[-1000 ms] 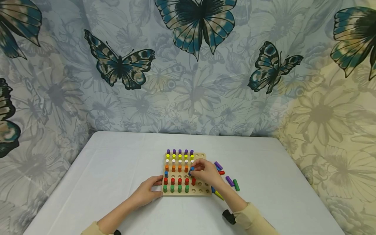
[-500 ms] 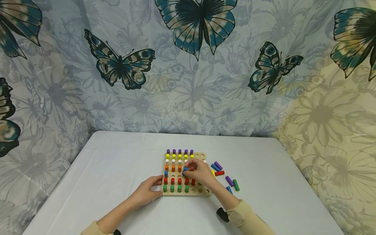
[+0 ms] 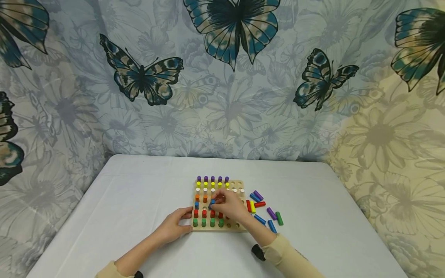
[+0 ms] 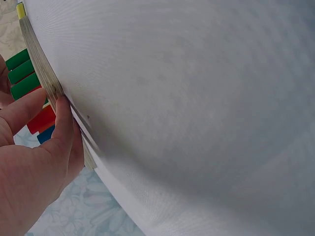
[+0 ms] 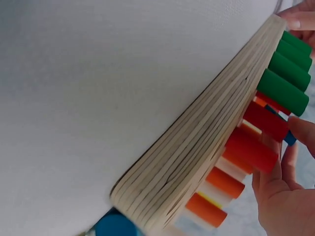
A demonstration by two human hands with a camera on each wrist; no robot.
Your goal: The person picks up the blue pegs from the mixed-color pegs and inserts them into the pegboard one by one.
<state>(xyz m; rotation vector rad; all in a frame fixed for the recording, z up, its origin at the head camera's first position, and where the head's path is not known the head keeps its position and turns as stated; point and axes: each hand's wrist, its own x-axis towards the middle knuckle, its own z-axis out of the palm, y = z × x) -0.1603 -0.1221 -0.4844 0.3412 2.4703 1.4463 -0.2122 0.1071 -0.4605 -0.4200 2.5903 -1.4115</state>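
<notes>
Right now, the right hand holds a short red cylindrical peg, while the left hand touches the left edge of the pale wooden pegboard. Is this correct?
The colour is wrong: the head view shows that the right hand holds a short blue cylindrical peg, not red, while the left hand touches the left edge of the pale wooden pegboard.

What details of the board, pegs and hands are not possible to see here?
Head view: the right hand hides part of the board.
Right wrist view: red pegs hide the lower end of the pinched blue peg.
Left wrist view: the left edge cuts off most of the right hand.
</notes>
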